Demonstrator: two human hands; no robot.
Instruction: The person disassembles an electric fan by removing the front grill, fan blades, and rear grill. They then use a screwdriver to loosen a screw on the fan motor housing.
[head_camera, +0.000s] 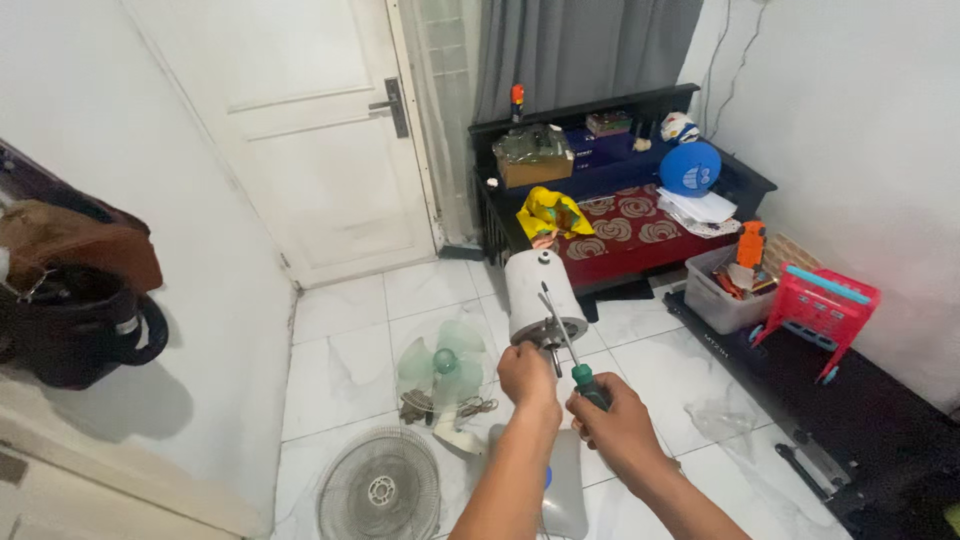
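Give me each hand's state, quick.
Left hand: closed on the base of the white fan motor.
Right hand: closed on the green screwdriver handle, tip at the motor.

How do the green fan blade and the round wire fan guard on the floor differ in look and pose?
The green fan blade is translucent green with broad solid lobes; the fan guard is a grey disc of thin wire spokes. The blade is the smaller of the two and lies farther from the person, nearer the door; the guard lies closer, beside the left arm. Both lie flat on the white tiled floor, untouched by either hand.
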